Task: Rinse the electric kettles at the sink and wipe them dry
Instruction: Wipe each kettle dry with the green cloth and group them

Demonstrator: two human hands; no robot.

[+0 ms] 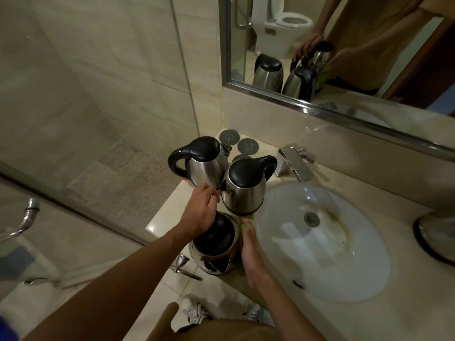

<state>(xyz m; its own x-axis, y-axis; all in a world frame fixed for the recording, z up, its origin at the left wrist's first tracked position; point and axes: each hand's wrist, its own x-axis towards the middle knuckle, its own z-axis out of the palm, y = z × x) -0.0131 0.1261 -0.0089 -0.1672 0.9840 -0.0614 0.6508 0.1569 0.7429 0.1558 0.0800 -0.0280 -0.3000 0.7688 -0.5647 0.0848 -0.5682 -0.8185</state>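
A beige stone vanity counter (406,210) is carrying a white sink (320,242) under a mirror (344,57). Three steel kettles are crowding its left end: the far kettle (204,166) and middle kettle (246,188) toward the back corner, the near kettle (216,244) at the front edge. The left hand (199,212) is resting with curled fingers on the near kettle's black lid. The right hand (251,252) is pressing flat a green cloth (242,226) against its side.

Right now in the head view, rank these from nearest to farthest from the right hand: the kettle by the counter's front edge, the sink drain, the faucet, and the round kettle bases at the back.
From the right hand:
1. Front kettle, touching, on its left.
2. Sink drain, to its right, in the basin.
3. Faucet, behind the basin.
4. Kettle bases, back of the counter.
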